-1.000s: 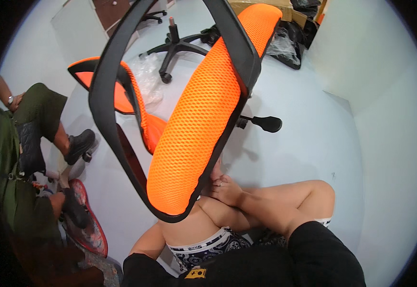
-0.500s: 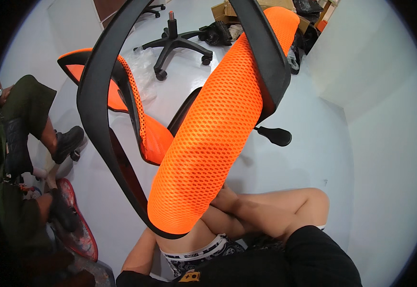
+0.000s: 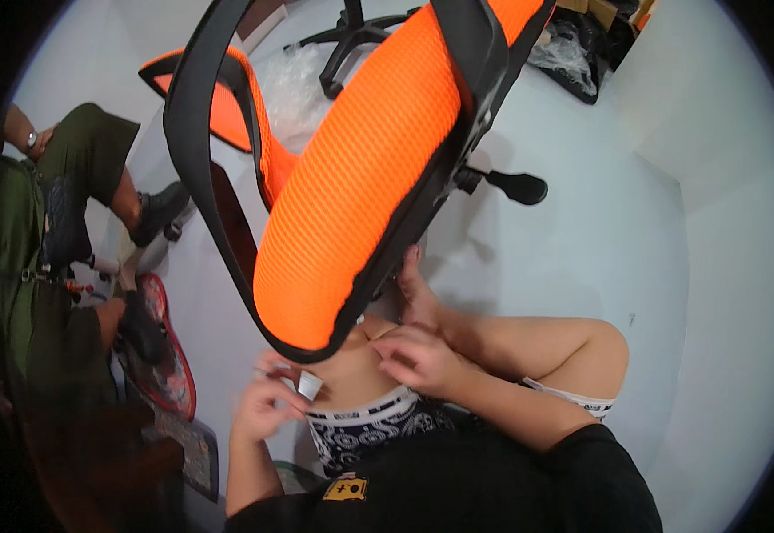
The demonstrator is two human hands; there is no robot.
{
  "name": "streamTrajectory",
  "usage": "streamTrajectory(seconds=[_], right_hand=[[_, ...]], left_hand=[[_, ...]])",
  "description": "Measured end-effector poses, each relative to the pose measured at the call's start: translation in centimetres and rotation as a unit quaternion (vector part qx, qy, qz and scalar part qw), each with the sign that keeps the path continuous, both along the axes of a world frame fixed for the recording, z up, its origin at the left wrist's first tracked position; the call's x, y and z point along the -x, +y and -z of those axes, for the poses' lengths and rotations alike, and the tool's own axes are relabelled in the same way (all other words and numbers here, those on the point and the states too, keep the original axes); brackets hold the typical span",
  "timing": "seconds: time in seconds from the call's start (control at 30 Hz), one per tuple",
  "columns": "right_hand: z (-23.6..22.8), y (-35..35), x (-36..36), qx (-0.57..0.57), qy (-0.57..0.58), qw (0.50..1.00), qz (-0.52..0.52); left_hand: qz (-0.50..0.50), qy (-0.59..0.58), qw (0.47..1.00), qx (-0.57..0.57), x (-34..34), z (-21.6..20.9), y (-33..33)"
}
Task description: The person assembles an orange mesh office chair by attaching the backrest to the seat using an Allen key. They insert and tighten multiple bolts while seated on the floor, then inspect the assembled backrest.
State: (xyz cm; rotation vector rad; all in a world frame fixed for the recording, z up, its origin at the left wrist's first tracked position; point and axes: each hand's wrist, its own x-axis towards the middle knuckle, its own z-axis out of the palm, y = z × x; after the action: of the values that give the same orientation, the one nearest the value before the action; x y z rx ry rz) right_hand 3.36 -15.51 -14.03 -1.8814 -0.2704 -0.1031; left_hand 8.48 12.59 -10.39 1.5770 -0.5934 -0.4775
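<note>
An orange mesh chair seat [image 3: 360, 178] with black armrests leans on its edge before me, close to my lap. Its black adjusting lever [image 3: 518, 187] sticks out from the underside at the right. Below the seat's near end, my left hand [image 3: 271, 395] is closed, thumb and fingers around a small white piece [image 3: 310, 385] whose kind I cannot make out. My right hand [image 3: 418, 357] hovers over my thigh just right of it, fingers curled together. Whatever its fingertips hold, if anything, is too small to tell. The seat hides part of its own underside.
A black wheeled chair base [image 3: 351, 44] stands on the floor beyond, beside clear plastic wrapping [image 3: 294, 89]. Black bags [image 3: 574, 58] lie at the far right near the wall [image 3: 716, 133]. At the left sits another person [image 3: 94, 160], with a red-rimmed mat [image 3: 169, 373] near their shoes.
Both my hands have come into sight from behind the seat. In the picture, the seat has tipped, showing more of its black underside and lever mount. The chair base now sits higher in view.
</note>
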Motion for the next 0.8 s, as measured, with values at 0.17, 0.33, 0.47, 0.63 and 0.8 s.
streamTrajectory(seconds=[0.17,0.33,0.47,0.63,0.8], right_hand=[[-2.1,1.3,3.1,-0.352,0.327,0.841,-0.25],[-2.5,-1.4,3.2,-0.436,0.451,0.734,-0.261],[-2.2,-1.9,2.3,-0.543,0.398,0.705,-0.225],[-4.7,0.0,-0.9,-0.612,0.3,0.731,0.012],[-4.5,2.7,-1.1,-0.623,0.322,0.713,-0.021]], left_hand=[[0.096,-0.077,0.992,-0.04,2.7,-4.0,-6.5],[0.105,-0.224,0.965,-0.084,2.2,-4.6,-9.8],[0.077,-0.287,0.948,-0.111,1.3,-5.4,-10.4],[0.176,0.09,0.979,-0.052,0.7,-6.7,-6.4],[0.013,0.008,1.0,0.006,-0.6,-4.5,-2.2]])
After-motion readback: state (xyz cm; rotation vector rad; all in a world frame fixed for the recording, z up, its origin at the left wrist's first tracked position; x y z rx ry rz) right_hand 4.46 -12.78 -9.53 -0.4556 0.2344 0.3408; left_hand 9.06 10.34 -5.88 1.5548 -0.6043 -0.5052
